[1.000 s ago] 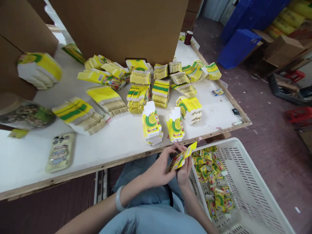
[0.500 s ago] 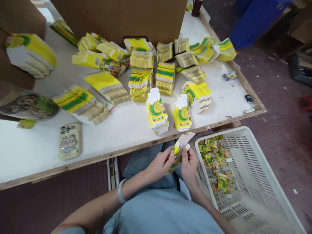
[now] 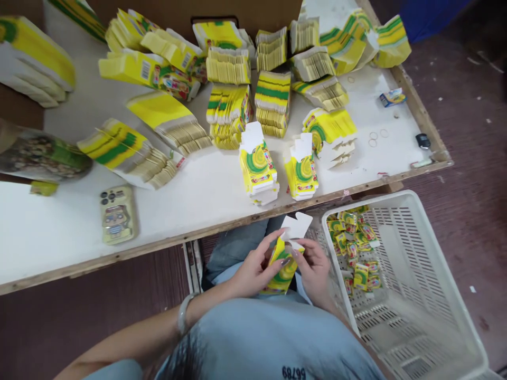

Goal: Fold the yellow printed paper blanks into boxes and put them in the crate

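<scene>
Over my lap, just in front of the table edge, I hold a small yellow and green carton (image 3: pixel 282 278) with its white top flap standing up. My left hand (image 3: pixel 253 268) grips the carton's left side, thumb across its printed front and forefinger near the top. On the other side, my right hand (image 3: pixel 316 269) pinches the upper right edge by the opening. The inside of the carton is mostly hidden. On the table ahead stand two piles of similar cartons with white flaps up, a left pile (image 3: pixel 259 169) and a right pile (image 3: pixel 301 171).
Flattened carton bundles (image 3: pixel 273 100) cover the back of the white table (image 3: pixel 222 195). A phone (image 3: pixel 118 215) and a clear jar (image 3: pixel 43 153) lie at left. Right of my lap, a white plastic basket (image 3: pixel 431 253) holds several small filled yellow packs (image 3: pixel 360 277).
My view has shifted slightly. The carton has turned so its printed front shows more, and its flap stands wider. My left forefinger has moved up to the carton's top edge.
</scene>
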A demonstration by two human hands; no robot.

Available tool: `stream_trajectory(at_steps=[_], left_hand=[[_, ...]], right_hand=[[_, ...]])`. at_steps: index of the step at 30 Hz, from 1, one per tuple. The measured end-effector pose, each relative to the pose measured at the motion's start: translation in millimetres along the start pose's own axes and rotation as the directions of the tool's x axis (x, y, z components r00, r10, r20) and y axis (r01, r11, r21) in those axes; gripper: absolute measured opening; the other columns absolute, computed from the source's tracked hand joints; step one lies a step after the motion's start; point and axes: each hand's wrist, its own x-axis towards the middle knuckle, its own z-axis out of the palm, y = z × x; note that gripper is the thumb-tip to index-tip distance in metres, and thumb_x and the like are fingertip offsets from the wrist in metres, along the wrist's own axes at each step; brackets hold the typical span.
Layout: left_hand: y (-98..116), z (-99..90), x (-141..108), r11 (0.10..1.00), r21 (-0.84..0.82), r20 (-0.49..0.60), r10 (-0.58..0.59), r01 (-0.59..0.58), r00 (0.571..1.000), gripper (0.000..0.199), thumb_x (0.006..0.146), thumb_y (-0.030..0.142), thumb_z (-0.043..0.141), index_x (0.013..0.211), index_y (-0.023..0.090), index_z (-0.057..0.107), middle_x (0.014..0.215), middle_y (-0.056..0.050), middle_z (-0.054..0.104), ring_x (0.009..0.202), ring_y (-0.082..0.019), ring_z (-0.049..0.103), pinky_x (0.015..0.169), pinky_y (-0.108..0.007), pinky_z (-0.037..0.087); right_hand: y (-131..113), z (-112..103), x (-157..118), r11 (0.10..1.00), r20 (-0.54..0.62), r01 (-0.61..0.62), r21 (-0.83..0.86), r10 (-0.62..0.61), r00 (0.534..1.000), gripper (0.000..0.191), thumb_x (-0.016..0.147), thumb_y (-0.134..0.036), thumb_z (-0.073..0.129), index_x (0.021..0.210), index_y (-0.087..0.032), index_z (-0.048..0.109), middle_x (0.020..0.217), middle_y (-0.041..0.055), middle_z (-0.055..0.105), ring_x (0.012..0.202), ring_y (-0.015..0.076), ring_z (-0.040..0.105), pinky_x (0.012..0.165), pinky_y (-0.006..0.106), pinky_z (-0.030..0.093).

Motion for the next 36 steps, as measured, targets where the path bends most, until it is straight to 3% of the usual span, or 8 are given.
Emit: stream_trajectory(at_steps=[6, 10, 14, 18, 21, 29, 33, 36], left_hand=[[-2.7, -5.8, 7.0, 0.995, 0.089, -0.071, 0.041, -0.034, 0.997, 0.043, 0.102, 0.058, 0.053, 0.112, 0.017, 0.062, 0.083, -0.002, 0.067, 0.070, -0.013, 0.060, 0.065, -0.023, 0.048], [-8.5, -7.9, 10.7, 0.993, 0.081, -0.155, 0.101, -0.089, 0.983, 0.060, 0.102, 0.058, 0.053, 0.148, 0.020, 0.049, 0.098, -0.006, 0.075, 0.083, -0.017, 0.069, 0.081, -0.030, 0.057], [-5.2, -13.6, 9.0, 0.985, 0.147, -0.083, 0.107, -0.094, 0.991, 0.061, 0.106, 0.061, 0.039, 0.134, 0.017, 0.070, 0.118, -0.014, 0.079, 0.099, -0.023, 0.075, 0.096, -0.036, 0.058], [2.5, -17.0, 11.8, 0.970, 0.225, -0.082, 0.114, -0.093, 0.990, 0.047, 0.105, 0.048, 0.050, 0.131, 0.017, 0.074, 0.128, -0.014, 0.078, 0.110, -0.025, 0.076, 0.099, -0.036, 0.059], [5.7, -17.7, 15.1, 0.956, 0.268, -0.077, 0.141, -0.116, 0.987, 0.044, 0.104, 0.040, 0.053, 0.139, 0.019, 0.070, 0.132, -0.013, 0.077, 0.111, -0.024, 0.076, 0.098, -0.035, 0.061], [-2.9, -15.4, 9.5, 0.922, 0.355, -0.058, 0.190, -0.157, 0.980, 0.048, 0.107, 0.038, 0.043, 0.146, 0.018, 0.062, 0.131, -0.014, 0.076, 0.112, -0.025, 0.074, 0.099, -0.038, 0.059], [8.9, -22.8, 20.3, 0.833, 0.490, 0.052, 0.265, -0.256, 0.963, 0.055, 0.107, 0.035, 0.039, 0.158, 0.016, 0.044, 0.106, -0.011, 0.079, 0.086, -0.023, 0.073, 0.080, -0.035, 0.060], [48.9, -54.5, 60.0, 0.615, 0.682, 0.084, 0.471, -0.395, 0.878, 0.047, 0.107, 0.044, 0.044, 0.143, 0.018, 0.057, 0.103, -0.009, 0.075, 0.093, -0.025, 0.069, 0.088, -0.041, 0.058]], right_hand=[[-5.5, -3.8, 6.4, 0.996, 0.117, 0.085, -0.037, -0.080, 0.990, 0.019, 0.100, -0.036, 0.063, 0.103, -0.023, 0.077, 0.095, 0.0051, 0.080, 0.083, 0.0180, 0.076, 0.076, 0.030, 0.062], [0.8, -13.3, 10.2, 0.978, 0.143, 0.203, -0.052, -0.194, 0.970, 0.048, 0.100, -0.033, 0.065, 0.148, -0.030, 0.057, 0.108, 0.0056, 0.082, 0.095, 0.0210, 0.079, 0.092, 0.040, 0.065], [-1.0, -28.7, 13.0, 0.936, 0.413, 0.342, -0.086, -0.279, 0.867, 0.033, 0.089, -0.049, 0.078, 0.118, -0.033, 0.079, 0.126, 0.0079, 0.078, 0.114, 0.0279, 0.076, 0.097, 0.044, 0.064], [-7.2, -23.0, 7.2, 0.998, 0.397, -0.016, -0.065, 0.040, 0.917, 0.046, 0.090, -0.047, 0.078, 0.132, -0.031, 0.069, 0.125, 0.0091, 0.076, 0.106, 0.0226, 0.077, 0.081, 0.034, 0.067], [-12.3, -16.5, 8.1, 0.963, 0.468, -0.267, 0.028, 0.223, 0.855, 0.052, 0.091, -0.040, 0.077, 0.139, -0.029, 0.061, 0.113, 0.0066, 0.079, 0.095, 0.0181, 0.078, 0.080, 0.030, 0.066], [-13.7, -20.4, 21.8, 0.898, 0.590, -0.428, 0.105, 0.290, 0.753, 0.054, 0.085, -0.049, 0.079, 0.133, -0.026, 0.070, 0.100, 0.0029, 0.082, 0.080, 0.0181, 0.078, 0.065, 0.034, 0.068], [-6.9, -24.2, 16.2, 0.969, 0.344, -0.231, -0.089, 0.247, 0.906, 0.048, 0.091, -0.061, 0.067, 0.122, -0.026, 0.077, 0.092, 0.0040, 0.081, 0.074, 0.0201, 0.076, 0.061, 0.034, 0.066], [-10.9, -62.6, 27.0, 0.956, 0.035, -0.097, -0.275, 0.111, 0.993, 0.047, 0.093, -0.062, 0.063, 0.120, -0.026, 0.076, 0.101, 0.0095, 0.080, 0.085, 0.0260, 0.075, 0.073, 0.043, 0.066]])
